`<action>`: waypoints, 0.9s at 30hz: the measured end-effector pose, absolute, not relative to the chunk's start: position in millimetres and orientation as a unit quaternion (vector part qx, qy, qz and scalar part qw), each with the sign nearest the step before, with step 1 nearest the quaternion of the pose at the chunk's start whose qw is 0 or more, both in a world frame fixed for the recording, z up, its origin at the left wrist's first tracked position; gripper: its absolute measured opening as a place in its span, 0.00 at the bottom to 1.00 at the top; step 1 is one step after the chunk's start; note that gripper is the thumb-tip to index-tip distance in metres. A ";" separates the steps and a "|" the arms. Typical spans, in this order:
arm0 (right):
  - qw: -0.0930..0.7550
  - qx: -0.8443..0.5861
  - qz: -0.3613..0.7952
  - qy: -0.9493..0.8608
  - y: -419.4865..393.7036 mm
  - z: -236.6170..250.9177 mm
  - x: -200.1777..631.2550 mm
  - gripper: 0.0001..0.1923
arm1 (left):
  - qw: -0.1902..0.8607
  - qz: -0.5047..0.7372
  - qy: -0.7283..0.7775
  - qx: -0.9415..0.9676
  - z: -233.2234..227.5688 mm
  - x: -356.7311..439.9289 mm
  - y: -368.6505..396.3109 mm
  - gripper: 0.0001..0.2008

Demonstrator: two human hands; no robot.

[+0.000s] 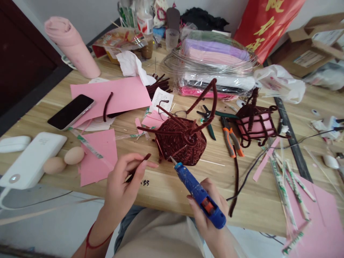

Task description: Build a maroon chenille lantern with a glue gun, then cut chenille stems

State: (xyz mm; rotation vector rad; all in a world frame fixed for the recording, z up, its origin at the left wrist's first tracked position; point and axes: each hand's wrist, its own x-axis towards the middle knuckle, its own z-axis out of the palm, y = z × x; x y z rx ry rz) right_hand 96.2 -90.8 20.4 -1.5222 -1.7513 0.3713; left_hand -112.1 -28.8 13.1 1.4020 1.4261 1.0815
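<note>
Right hand (pixel 206 208) with glue gun (pixel 199 195) over cluttered wooden table (pixel 172 193)

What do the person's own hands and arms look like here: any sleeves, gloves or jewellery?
Both are bare: no gloves, no sleeves in view. The left hand has a thin red string bracelet around the wrist and longish, plain fingernails. The right hand shows no rings or bands.

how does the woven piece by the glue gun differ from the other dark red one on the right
The woven piece is a dense, solid weave with long loose stems sticking up; the open frame is only a few bent stems caging a pink block. The woven piece lies nearer the hands. Both are dark red pipe cleaner.
</note>
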 end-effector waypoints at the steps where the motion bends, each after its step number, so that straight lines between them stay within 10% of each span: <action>1: 0.385 -0.599 0.148 -0.686 -90.9 20.2 96.3 0.08 | 0.421 0.431 0.570 0.559 12.9 -112.1 -28.7 0.08; 27: 0.350 -0.400 0.289 -0.796 -72.5 -9.2 114.6 0.12 | 0.333 0.479 0.629 0.514 10.9 -130.8 -24.7 0.08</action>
